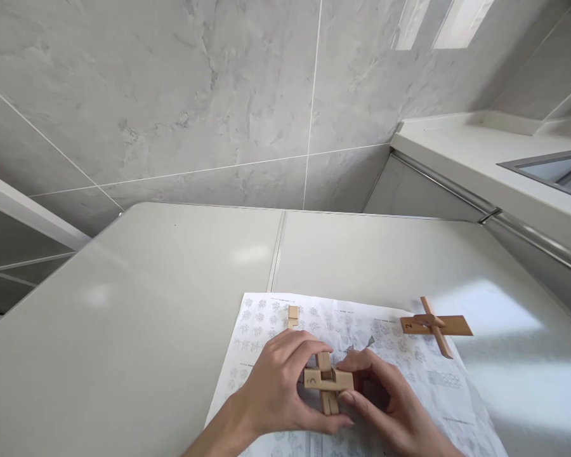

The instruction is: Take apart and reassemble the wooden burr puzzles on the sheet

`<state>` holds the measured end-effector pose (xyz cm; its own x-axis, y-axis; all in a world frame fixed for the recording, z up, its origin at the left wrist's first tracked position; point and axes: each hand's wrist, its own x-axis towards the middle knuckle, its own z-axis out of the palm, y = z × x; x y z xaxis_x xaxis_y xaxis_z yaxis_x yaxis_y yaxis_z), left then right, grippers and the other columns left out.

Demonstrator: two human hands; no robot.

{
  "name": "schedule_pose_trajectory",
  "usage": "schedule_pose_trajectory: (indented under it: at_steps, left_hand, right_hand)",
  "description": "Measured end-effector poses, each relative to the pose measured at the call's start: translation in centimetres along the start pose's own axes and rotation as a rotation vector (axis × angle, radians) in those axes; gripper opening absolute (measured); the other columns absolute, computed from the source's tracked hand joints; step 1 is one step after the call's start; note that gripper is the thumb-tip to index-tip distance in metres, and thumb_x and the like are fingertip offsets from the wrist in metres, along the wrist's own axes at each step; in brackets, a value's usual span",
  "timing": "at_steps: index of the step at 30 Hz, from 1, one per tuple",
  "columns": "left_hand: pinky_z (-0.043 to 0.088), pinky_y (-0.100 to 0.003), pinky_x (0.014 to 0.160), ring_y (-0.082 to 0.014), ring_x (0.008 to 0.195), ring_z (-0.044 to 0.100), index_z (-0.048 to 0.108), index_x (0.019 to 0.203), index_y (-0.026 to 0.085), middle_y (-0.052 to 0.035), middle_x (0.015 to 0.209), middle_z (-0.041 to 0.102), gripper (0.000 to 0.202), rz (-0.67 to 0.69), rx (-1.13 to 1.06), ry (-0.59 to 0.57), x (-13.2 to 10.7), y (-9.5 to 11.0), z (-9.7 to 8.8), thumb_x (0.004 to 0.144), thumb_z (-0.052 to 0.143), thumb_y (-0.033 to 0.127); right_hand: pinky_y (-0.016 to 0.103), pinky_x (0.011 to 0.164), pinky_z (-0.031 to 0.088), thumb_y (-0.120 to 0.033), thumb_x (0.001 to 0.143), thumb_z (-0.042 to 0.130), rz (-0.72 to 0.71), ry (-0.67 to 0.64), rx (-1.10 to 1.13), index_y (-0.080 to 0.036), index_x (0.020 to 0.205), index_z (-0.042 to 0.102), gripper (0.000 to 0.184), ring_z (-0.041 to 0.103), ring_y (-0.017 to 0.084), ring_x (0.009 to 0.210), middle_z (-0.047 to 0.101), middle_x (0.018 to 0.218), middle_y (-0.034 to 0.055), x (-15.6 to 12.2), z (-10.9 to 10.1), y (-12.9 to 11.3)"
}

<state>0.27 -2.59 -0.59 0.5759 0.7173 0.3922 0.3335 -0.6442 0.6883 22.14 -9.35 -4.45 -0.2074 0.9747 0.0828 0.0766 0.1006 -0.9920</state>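
Between my two hands sits a wooden burr puzzle (328, 381), its notched bars crossed, one of them marked 3. My left hand (278, 387) curls round its left side, with fingers at the far end and the thumb at the near end. Thumb and index finger of my right hand (385, 397) pinch the right end of the numbered bar. A loose notched wooden block (292, 315) lies just beyond my left hand on the printed instruction sheet (247, 330). Part of the puzzle's underside is hidden by my fingers.
A crossed wooden puzzle (435, 325) marked 2 lies at the right, partly over the sheet's edge. Everything rests on a glossy white table (147, 330) with a seam. Beyond it are a grey tiled wall (171, 95) and, on the right, a white counter (457, 149).
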Motion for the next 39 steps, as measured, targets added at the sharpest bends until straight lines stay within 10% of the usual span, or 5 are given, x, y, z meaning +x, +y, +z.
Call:
schedule_pose_trajectory:
  at_steps: [39]
  left_hand:
    - [0.065, -0.04, 0.074, -0.0272, 0.084, 0.079, 0.067, 0.121, 0.023, -0.0078, 0.1, 0.081, 0.063, 0.064, 0.017, 0.018, -0.2, 0.1, 0.3, 0.081, 0.086, 0.067]
  right_hand:
    - [0.032, 0.059, 0.047, -0.045, 0.109, 0.061, 0.046, 0.011, -0.113, -0.024, 0.111, 0.068, 0.023, 0.066, 0.023, 0.07, 0.075, 0.084, 0.0071, 0.5, -0.2, -0.6]
